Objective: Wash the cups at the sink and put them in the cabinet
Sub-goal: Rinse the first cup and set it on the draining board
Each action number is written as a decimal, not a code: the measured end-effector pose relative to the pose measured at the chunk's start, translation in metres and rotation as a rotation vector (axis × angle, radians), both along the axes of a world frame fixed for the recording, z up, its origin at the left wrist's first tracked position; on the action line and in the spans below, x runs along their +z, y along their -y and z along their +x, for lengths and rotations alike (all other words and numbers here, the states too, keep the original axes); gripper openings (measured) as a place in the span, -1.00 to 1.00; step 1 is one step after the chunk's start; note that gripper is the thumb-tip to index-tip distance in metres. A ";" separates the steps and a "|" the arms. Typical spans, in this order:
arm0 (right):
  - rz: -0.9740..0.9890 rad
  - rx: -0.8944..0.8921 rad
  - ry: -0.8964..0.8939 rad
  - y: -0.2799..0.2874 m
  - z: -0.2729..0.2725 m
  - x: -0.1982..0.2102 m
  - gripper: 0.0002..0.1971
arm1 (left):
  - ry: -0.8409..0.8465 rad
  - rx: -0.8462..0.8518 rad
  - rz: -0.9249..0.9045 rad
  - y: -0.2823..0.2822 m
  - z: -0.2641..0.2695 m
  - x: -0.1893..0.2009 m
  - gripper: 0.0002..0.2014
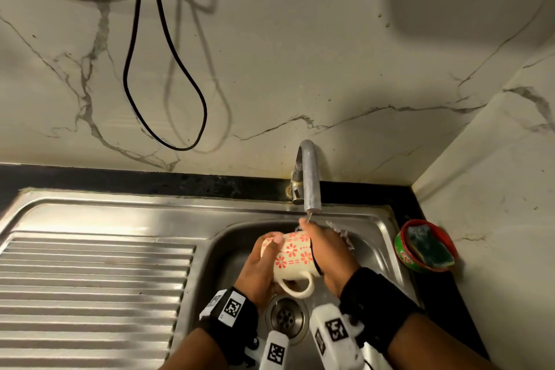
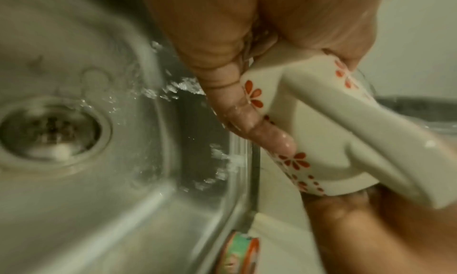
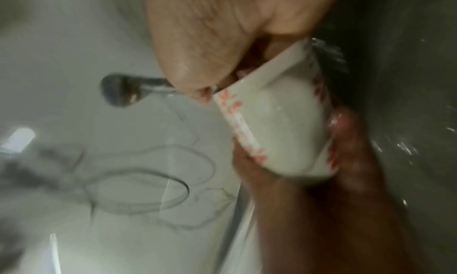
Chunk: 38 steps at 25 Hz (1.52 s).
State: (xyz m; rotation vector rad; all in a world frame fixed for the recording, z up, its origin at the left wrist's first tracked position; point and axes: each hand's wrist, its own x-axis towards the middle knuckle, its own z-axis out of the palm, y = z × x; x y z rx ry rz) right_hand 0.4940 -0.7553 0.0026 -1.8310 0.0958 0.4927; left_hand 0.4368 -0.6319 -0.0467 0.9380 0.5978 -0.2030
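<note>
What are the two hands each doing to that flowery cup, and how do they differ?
The left hand wraps the cup at its base end; the right hand covers the mouth end under the tap. The left thumb lies along the pattern; the right fingers disappear at the rim. Both are wet over the sink.

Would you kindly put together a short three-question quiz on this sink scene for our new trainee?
1. True or false: the floral mug stands upright on the draining board.
2. What lies in the red tub right of the sink? A) a spoon B) a green scouring sponge C) a soap bar
3. Fill in: the left hand grips the mug's ____ end, while the right hand works at its mouth below the tap.

Key: 1 false, it is held on its side over the basin; 2 B; 3 base.
</note>
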 end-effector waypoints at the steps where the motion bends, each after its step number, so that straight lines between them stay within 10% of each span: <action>1: -0.120 0.007 0.194 0.000 0.003 0.006 -0.60 | -0.036 0.008 -0.086 0.001 0.001 0.002 -0.43; 4: -0.111 0.102 0.577 0.014 -0.002 0.013 -0.49 | -0.051 -0.015 -0.378 -0.002 0.001 0.014 -0.32; 8: 0.205 0.389 0.349 0.024 -0.012 0.003 -0.06 | 0.036 -0.101 -0.216 0.000 0.007 0.026 -0.59; 15: 0.091 0.192 0.584 0.037 -0.014 0.014 -0.19 | 0.003 -0.118 -0.139 -0.001 0.015 0.040 -0.81; 26: 0.126 0.092 0.550 0.033 -0.025 0.014 -0.27 | 0.034 -0.082 0.018 -0.007 0.016 0.033 -0.58; 33: -0.778 0.519 0.493 0.027 -0.009 0.041 -0.02 | 0.032 -0.216 0.074 0.002 0.024 0.028 -0.56; 38: -1.241 0.873 0.382 0.004 0.003 0.073 -0.32 | -0.182 -0.287 -0.075 0.029 0.012 0.020 -0.79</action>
